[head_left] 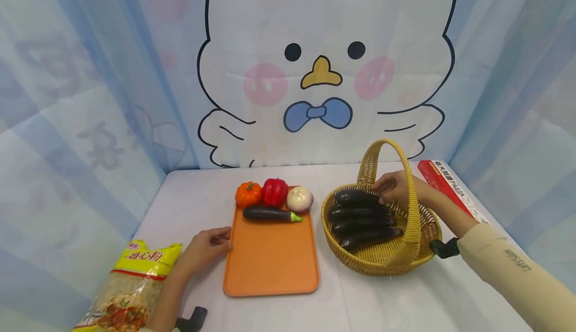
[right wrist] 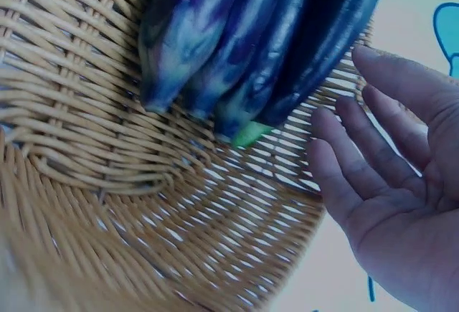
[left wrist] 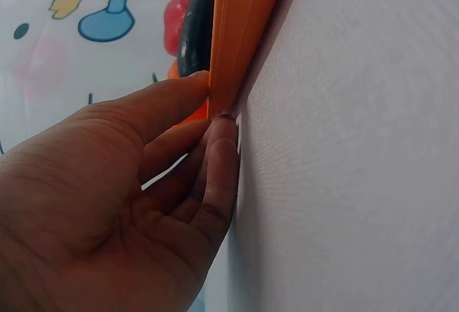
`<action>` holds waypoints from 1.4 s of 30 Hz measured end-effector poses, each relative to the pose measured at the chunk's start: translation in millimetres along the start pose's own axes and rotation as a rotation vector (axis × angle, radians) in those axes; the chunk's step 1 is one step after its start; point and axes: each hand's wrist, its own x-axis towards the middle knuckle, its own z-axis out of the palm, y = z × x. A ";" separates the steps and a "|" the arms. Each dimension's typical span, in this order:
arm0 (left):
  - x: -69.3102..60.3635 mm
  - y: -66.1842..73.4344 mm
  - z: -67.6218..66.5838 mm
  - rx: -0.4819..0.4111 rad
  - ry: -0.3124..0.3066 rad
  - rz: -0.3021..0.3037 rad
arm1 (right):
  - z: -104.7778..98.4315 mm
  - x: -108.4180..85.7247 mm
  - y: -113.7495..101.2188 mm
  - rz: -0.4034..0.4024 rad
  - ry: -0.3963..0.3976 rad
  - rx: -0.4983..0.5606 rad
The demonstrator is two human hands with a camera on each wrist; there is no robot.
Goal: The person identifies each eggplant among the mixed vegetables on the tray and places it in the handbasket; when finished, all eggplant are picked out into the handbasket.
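Observation:
My left hand (head_left: 206, 248) is at the left edge of an orange tray (head_left: 270, 262), thumb on the rim and fingers curled against its outer side, pinching the edge in the left wrist view. On the tray's far part lies one dark eggplant (head_left: 267, 214) with a green stem end. My right hand (head_left: 398, 187) reaches under the handle of a yellow wicker basket (head_left: 330, 237). Several eggplants (right wrist: 272, 46) lie side by side in the basket. In the right wrist view the right fingers (right wrist: 344, 183) are loosely bent next to the nearest eggplant, holding nothing.
At the tray's far edge sit an orange pumpkin-like vegetable (head_left: 248, 195), a red bell pepper (head_left: 275, 192) and a white-purple round vegetable (head_left: 299, 199). A pasta bag (head_left: 130, 287) lies by my left forearm. Behind the basket is a red-and-white pasta box (head_left: 452, 189).

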 end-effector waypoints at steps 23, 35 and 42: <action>-1.2 -0.1 0.6 -0.016 0.000 -0.006 | -39.4 -137.2 -78.8 0.010 0.486 -0.159; -0.2 0.2 -3.2 -0.005 0.005 0.015 | 5.5 -198.5 -109.6 -0.111 0.682 -0.082; 0.1 -1.8 -1.2 -0.006 0.000 -0.002 | 37.8 -199.6 -137.2 -0.332 0.621 -0.037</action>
